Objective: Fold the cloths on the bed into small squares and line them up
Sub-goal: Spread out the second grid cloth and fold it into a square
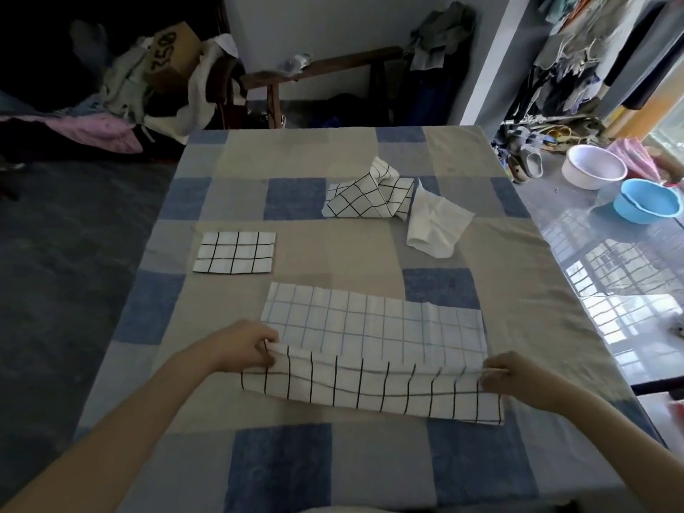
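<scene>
checkered bed [207, 364] carrying grid cloth [370, 327], long axis lying left-right, spreading away from person. left hand [244, 346] and right hand [514, 375] each pinching near-edge corner, lifting it; far edge lying straight ahead of both grips.

The big white grid cloth [370, 338] lay spread near the front of the bed [370, 253], its near edge lifted and doubled over, so the black lines showed bold on that flap and faint bluish on the flat part. A finished little grid square [234, 252] sat flat just beyond it to the left. Farther back, a crumpled grid cloth [370, 194] was heaped up, touching a rumpled plain white cloth [435, 225] on its right.
</scene>
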A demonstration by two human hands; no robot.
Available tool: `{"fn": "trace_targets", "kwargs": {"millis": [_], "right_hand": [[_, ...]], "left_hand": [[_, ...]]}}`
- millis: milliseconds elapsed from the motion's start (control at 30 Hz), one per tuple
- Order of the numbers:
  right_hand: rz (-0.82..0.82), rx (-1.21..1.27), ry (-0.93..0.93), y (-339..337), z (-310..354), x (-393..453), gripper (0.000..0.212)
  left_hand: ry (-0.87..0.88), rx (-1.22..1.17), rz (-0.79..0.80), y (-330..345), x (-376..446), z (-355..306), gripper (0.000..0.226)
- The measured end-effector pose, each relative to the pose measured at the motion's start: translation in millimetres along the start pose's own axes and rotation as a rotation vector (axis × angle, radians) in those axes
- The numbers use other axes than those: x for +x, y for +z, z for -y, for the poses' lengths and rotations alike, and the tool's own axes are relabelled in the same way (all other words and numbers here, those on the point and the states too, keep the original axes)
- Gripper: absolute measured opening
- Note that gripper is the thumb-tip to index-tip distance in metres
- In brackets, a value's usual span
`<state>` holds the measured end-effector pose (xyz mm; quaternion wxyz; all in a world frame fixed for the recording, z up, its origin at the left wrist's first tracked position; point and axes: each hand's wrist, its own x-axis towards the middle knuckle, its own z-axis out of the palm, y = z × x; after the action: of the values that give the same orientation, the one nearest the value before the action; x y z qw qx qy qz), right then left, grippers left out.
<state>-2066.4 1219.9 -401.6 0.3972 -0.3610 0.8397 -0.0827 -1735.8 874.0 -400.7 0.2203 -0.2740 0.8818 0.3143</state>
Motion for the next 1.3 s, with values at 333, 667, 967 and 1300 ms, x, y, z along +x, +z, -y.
{"fn": "trace_targets", "kwargs": {"millis": [333, 667, 967, 1300], "right_hand": [[-0.386, 0.293, 0.289, 13.6, 10.0, 76.2, 0.019], [-0.546, 0.333, 0.333, 32.9, 11.0, 71.5, 0.039], [-0.616, -0.143, -0.085, 107.6, 84.2, 67.2, 0.047], [-0.475, -0.323, -0.100, 135.8, 77.4, 86.4, 0.062]], "left_hand": [[-0.217, -0.360, -0.397, -10.7, 72.1, 16.6, 0.026], [-0.068, 0.147, -0.836, 14.0, 104.5, -2.2, 0.045], [0.387, 0.306, -0.443, 128.6, 84.6, -80.0, 0.048], [0.274, 0.333, -0.326, 135.9, 92.5, -78.3, 0.056]]}}
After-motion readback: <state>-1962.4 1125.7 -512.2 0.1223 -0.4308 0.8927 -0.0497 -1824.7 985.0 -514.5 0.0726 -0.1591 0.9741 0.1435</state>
